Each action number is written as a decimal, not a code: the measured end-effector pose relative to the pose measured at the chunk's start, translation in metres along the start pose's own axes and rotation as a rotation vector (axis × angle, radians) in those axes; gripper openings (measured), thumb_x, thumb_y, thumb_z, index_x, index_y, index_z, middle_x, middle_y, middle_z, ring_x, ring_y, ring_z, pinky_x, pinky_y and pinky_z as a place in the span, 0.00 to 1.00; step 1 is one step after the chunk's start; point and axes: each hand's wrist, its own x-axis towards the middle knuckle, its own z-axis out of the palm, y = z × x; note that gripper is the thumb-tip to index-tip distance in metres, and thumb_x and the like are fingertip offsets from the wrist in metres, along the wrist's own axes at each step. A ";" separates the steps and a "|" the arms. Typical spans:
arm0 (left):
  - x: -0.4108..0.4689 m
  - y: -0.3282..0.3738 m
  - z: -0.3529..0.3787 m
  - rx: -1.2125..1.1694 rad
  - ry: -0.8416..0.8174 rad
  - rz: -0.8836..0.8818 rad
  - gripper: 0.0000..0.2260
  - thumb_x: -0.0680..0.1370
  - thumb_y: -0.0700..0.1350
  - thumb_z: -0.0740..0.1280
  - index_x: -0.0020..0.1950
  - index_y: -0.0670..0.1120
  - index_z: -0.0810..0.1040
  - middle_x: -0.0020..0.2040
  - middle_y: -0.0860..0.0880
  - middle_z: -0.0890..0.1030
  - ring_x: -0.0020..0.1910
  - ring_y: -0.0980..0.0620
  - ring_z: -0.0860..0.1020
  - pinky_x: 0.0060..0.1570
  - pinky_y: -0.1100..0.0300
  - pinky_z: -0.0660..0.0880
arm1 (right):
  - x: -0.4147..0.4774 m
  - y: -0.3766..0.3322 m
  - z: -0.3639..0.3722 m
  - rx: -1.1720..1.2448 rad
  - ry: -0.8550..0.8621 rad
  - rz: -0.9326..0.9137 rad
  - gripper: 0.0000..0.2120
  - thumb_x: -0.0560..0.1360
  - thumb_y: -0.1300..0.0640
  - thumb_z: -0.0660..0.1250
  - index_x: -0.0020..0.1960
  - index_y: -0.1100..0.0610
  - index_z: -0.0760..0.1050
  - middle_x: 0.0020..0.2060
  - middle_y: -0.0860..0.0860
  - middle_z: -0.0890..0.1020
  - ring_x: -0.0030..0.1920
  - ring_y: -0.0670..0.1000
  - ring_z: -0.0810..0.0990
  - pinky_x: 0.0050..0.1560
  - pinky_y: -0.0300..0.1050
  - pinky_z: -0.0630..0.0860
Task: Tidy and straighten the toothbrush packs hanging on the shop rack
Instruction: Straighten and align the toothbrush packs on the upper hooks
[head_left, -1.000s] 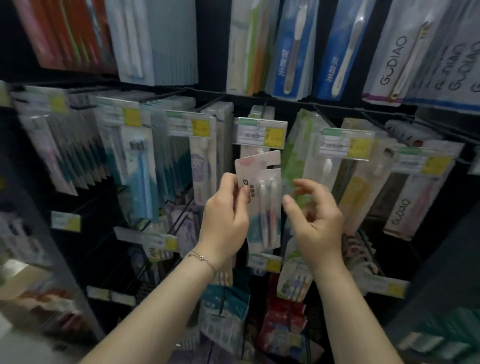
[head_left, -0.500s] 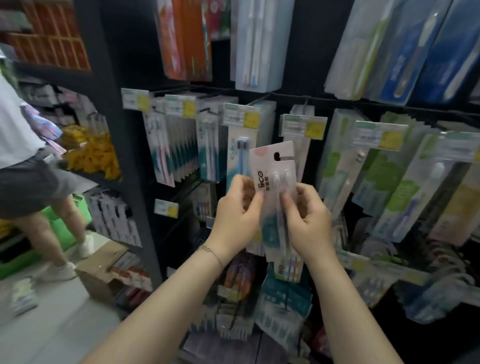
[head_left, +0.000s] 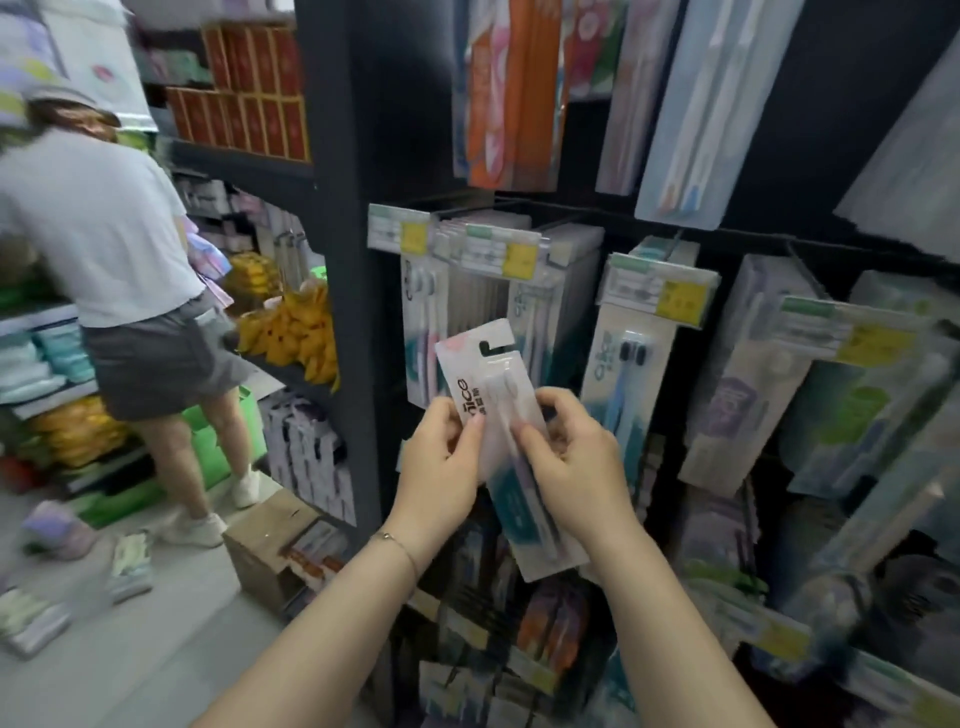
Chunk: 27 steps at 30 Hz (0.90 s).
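White shirt at far left: another person (head_left: 104, 228) stood bent toward the neighbouring shelves, apart from the work. A cardboard box (head_left: 270, 540) sat on the floor near the foot of the black rack upright (head_left: 337, 260).

Left hand (head_left: 441, 467) pinched the left edge of 1 toothbrush pack (head_left: 530, 525), thumb flat on the front, the other fingers curled behind the card. The pack was off any hook, held in the air in front of the rack, tilted with its top leaning left. Its hanger slot (head_left: 491, 345) was free and open to view. It holds 2 brushes, as far as the blur allowed.

Right hand (head_left: 576, 467) pinched the same pack at its right side, thumb tip (head_left: 524, 434) on the clear blister, the other fingers folded behind.

Behind and just left of the card hung a row of similar packs (head_left: 423, 322) under a price tag (head_left: 397, 234). Further right hung a blue-brush pack (head_left: 628, 374) and more rows, several of them askew.

Judgement: rehanging step in hand, 1 loose pack being squared up. The next move calls for levelling the card, picking the matching row and threading the slot over its peg behind the tag.
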 end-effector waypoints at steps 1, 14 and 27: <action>0.010 -0.007 -0.005 0.014 0.027 -0.019 0.08 0.83 0.47 0.63 0.48 0.43 0.74 0.41 0.40 0.80 0.36 0.41 0.77 0.37 0.41 0.76 | 0.011 0.000 0.008 -0.010 -0.015 0.001 0.10 0.78 0.46 0.65 0.59 0.43 0.73 0.39 0.42 0.80 0.38 0.44 0.79 0.38 0.45 0.76; 0.113 -0.032 -0.035 -0.093 0.191 -0.127 0.09 0.85 0.46 0.59 0.47 0.44 0.70 0.30 0.45 0.75 0.23 0.50 0.71 0.23 0.61 0.66 | 0.117 -0.025 0.062 -0.027 -0.114 -0.046 0.09 0.79 0.47 0.64 0.58 0.44 0.78 0.41 0.41 0.82 0.39 0.41 0.78 0.36 0.40 0.72; 0.152 -0.019 -0.057 -0.142 0.095 0.010 0.06 0.84 0.43 0.59 0.48 0.47 0.73 0.34 0.45 0.79 0.22 0.55 0.73 0.23 0.65 0.67 | 0.143 -0.046 0.074 0.056 0.038 -0.052 0.07 0.78 0.47 0.66 0.45 0.48 0.80 0.36 0.43 0.83 0.39 0.43 0.81 0.40 0.52 0.80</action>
